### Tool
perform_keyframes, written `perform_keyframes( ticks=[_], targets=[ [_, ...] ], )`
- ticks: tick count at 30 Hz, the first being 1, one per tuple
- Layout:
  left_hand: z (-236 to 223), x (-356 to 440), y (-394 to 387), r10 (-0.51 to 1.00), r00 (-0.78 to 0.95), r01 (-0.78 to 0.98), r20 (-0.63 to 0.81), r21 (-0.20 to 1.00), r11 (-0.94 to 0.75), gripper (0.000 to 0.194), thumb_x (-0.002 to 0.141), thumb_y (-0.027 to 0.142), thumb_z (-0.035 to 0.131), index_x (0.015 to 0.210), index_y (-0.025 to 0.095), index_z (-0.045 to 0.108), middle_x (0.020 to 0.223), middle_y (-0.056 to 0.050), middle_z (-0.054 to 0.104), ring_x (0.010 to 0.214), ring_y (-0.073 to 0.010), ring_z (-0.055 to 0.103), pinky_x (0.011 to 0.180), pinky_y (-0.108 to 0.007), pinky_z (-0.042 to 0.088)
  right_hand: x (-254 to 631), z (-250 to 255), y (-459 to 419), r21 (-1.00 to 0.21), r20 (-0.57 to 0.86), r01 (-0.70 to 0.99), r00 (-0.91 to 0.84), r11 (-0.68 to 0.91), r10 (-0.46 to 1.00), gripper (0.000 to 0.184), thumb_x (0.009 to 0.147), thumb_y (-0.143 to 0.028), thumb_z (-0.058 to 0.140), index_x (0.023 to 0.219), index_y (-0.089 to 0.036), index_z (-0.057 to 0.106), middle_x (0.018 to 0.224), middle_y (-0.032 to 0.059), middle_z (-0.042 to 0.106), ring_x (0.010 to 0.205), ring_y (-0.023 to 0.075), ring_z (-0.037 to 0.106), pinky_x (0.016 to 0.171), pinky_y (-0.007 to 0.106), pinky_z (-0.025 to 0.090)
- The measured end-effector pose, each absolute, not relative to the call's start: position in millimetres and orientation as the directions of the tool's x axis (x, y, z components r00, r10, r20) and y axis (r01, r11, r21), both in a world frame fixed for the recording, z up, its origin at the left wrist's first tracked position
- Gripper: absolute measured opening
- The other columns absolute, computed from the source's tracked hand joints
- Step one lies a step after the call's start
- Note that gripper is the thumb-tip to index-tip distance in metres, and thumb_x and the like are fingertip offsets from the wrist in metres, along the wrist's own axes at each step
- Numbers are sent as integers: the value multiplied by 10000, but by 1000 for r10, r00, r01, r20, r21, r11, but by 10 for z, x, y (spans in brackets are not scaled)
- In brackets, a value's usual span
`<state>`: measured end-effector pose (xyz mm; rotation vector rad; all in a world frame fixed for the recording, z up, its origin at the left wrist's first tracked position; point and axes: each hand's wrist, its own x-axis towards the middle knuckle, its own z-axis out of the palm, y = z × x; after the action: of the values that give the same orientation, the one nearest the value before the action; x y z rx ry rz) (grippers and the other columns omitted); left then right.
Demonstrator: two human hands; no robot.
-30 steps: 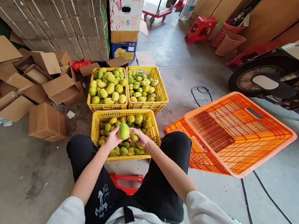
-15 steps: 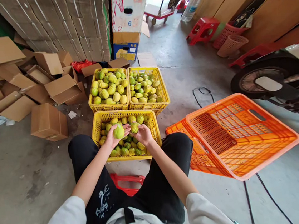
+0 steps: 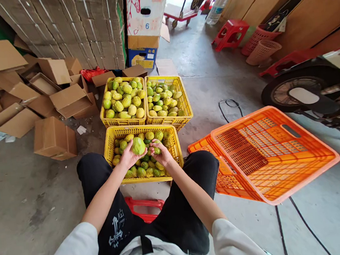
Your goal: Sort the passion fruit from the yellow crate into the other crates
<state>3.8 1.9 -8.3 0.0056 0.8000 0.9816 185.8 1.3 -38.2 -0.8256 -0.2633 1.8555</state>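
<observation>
My left hand (image 3: 127, 156) is closed around a large green-yellow lemon (image 3: 138, 146), held over the front yellow crate (image 3: 107, 147). Close beside it, my right hand (image 3: 164, 156) has its fingers curled around a smaller green lemon (image 3: 157, 150), which they partly cover. Below both hands, the front crate holds many green and yellow lemons (image 3: 141, 172). Two more yellow crates stand directly behind it, the left crate (image 3: 108, 121) heaped with mostly yellow lemons (image 3: 127, 101) and the right crate (image 3: 187, 101) filled less high.
To my right an orange crate (image 3: 300, 189) lies tilted on its side. Beyond it is a motorcycle wheel (image 3: 288, 89), with a black cable (image 3: 228, 103) on the floor. Loose cardboard boxes (image 3: 54, 136) pile up at the left. A red stool (image 3: 230, 34) stands farther back.
The lemon in my left hand has shifted slightly right and up. My right fingers have curled further around the smaller lemon, which has moved slightly right and down.
</observation>
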Motion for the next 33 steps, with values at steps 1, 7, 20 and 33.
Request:
perform_keyframes(
  ticks=[1,7,20,33],
  targets=[
    [-94,37,23,741,283,-737,-609,356,574,138,996,283,647,1081,177,672,879,-62,784,820,-210,776,1003,-439,648,1850,-377,8,-534,-427,-718,-226,-446,875,372,667,-177,888,917,-256,623,776,-62,668,609,86,590,523,163,488],
    [-144,35,30,753,200,-749,-627,398,530,222,938,244,718,1150,184,689,911,-43,772,804,-184,756,983,-407,659,1843,-380,20,-486,-436,-737,-261,-470,861,323,735,-360,802,1008,-260,661,941,58,758,999,308,756,788,427,672],
    [-85,7,48,756,187,-774,-627,380,506,293,976,324,507,1119,145,690,947,-129,785,987,-297,785,984,-511,643,1819,-414,-19,-506,-464,-716,-244,-481,852,344,688,-244,885,954,-248,668,843,-19,715,762,174,708,726,308,654],
    [-171,25,46,773,185,-761,-606,409,503,199,907,332,715,1018,179,653,774,-39,724,736,-195,733,899,-402,665,1838,-448,45,-479,-448,-762,-214,-435,868,391,656,-284,752,1036,-281,661,974,52,776,1112,345,752,891,508,665]
  ],
)
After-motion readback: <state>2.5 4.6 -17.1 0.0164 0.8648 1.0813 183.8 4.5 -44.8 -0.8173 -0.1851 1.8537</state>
